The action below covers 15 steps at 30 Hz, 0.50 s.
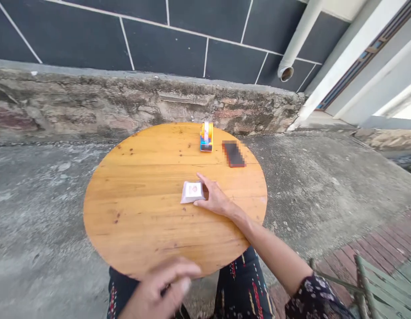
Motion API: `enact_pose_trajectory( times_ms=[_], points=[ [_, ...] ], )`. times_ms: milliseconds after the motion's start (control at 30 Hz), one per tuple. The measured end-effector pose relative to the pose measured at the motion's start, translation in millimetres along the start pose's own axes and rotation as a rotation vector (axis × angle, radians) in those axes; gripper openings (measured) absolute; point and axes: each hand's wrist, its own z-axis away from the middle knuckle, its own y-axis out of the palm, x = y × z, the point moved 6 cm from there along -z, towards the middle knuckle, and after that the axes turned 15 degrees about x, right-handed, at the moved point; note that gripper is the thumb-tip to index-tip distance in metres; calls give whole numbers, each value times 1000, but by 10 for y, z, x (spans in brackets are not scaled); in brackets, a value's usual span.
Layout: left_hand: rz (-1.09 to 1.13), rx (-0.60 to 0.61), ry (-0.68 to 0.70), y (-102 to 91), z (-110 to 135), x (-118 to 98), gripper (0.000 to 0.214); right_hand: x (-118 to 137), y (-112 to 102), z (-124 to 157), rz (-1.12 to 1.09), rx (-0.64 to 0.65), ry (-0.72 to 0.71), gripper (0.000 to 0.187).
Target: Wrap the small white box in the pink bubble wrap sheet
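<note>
A small white card-like pack in a clear plastic wrapper (193, 189) lies flat near the middle of the round wooden table (135, 217). Some reddish print marks its top face. My right hand (217, 198) has come round its right end, thumb on the near side and a finger on the far side, gripping it. Over the table's near edge hovers my left hand (162, 285), blurred by motion. Its thumb stands apart from the fingers, and nothing shows in it.
Toward the far edge stands a yellow and blue tape dispenser (206, 137). Right of it lies a dark phone with a red edge (234, 153), partly pixelated. A stone ledge (108, 106) runs behind the table. A green slatted chair (378, 283) is at lower right.
</note>
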Motion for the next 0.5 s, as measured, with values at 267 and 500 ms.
enact_pose_trajectory(
  times_ms=[267, 500],
  points=[
    [109, -676, 134, -1496, -702, -500, 37, 207, 71, 492, 79, 113, -7, 100],
    [-91, -736, 153, -1639, -1403, -156, 28, -440, -734, 562, 14, -175, 225, 70]
  ],
)
